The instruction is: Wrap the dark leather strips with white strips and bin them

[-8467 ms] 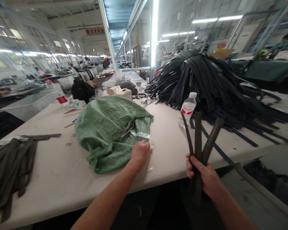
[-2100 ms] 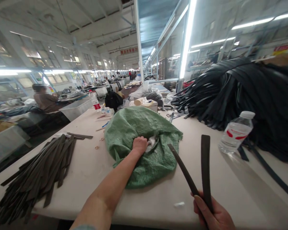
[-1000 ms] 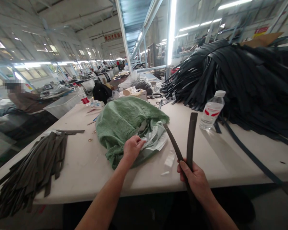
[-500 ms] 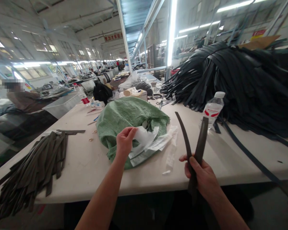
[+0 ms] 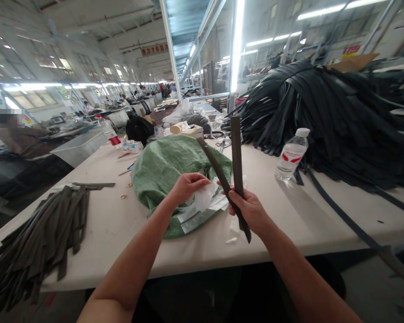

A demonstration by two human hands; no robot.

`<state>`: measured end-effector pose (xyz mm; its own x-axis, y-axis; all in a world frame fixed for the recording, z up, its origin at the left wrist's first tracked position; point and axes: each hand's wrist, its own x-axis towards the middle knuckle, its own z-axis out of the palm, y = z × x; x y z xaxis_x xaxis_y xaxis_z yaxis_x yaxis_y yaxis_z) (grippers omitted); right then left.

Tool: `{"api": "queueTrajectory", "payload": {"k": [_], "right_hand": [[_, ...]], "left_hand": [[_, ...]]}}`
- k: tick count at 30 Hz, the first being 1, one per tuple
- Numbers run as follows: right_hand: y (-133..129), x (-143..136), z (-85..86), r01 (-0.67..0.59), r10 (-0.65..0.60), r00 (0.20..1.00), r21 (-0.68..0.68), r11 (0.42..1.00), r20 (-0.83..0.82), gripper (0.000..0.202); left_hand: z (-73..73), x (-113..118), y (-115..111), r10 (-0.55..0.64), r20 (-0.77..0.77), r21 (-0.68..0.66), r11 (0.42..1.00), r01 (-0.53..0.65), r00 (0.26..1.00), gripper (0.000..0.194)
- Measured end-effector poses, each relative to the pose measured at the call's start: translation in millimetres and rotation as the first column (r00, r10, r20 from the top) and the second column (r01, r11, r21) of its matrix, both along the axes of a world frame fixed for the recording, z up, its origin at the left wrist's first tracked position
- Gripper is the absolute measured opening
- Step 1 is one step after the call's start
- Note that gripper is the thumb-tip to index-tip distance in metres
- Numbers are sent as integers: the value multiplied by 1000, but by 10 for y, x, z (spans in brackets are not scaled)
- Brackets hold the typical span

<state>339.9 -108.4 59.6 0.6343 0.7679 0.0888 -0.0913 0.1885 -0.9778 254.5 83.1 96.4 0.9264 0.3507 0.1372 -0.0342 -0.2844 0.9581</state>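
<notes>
My left hand (image 5: 187, 187) pinches a thin whitish translucent sheet (image 5: 204, 197) over the green woven sack (image 5: 164, 163). Two dark grey-brown strips (image 5: 236, 157) are gripped in my right hand (image 5: 247, 207), crossing at the fingers and spreading apart upward. The two hands are close together, with the right one just to the right of the sack. White and silvery pieces (image 5: 191, 217) lie on the sack's front part, partly behind my hands.
A pile of similar strips (image 5: 50, 229) hangs over the left table edge. Long black straps (image 5: 309, 121) are heaped at the right, beside a water bottle (image 5: 292, 154). Another bottle (image 5: 109, 131) stands back left. A person (image 5: 16, 134) is at far left.
My right hand has moved left and up with the strips, towards my left hand. My left hand has shifted slightly right, still holding the sheet. The view has turned slightly right.
</notes>
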Motion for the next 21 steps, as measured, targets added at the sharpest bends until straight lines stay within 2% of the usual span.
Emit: {"api": "queueTrajectory", "payload": {"k": [3, 5, 7, 10, 13, 16, 19, 21], "right_hand": [[86, 211, 66, -88, 88, 996, -10, 996, 18, 49], [148, 336, 126, -165, 167, 985, -44, 985, 40, 47], [196, 418, 181, -228, 234, 970, -86, 970, 65, 44], [208, 460, 234, -288, 301, 950, -140, 947, 86, 40], [175, 461, 238, -304, 319, 945, -168, 938, 68, 40], [174, 491, 200, -281, 289, 957, -168, 945, 21, 41], [220, 576, 136, -218, 215, 976, -144, 965, -32, 44], [253, 647, 91, -156, 149, 987, -122, 980, -66, 45]], "left_hand": [[75, 121, 124, -204, -103, 45, 977, 209, 974, 34], [145, 225, 213, -304, -116, 86, 945, 314, 946, 33], [219, 336, 300, -352, -111, 125, 923, 364, 929, 32], [303, 499, 415, -337, -127, 122, 928, 352, 933, 33], [319, 665, 505, -237, -174, 173, 948, 266, 956, 32], [277, 810, 564, -53, -166, 314, 944, 103, 985, 24], [207, 822, 550, 175, -64, 417, 899, -133, 983, 21], [140, 715, 466, 298, 1, 462, 846, -265, 955, 28]]}}
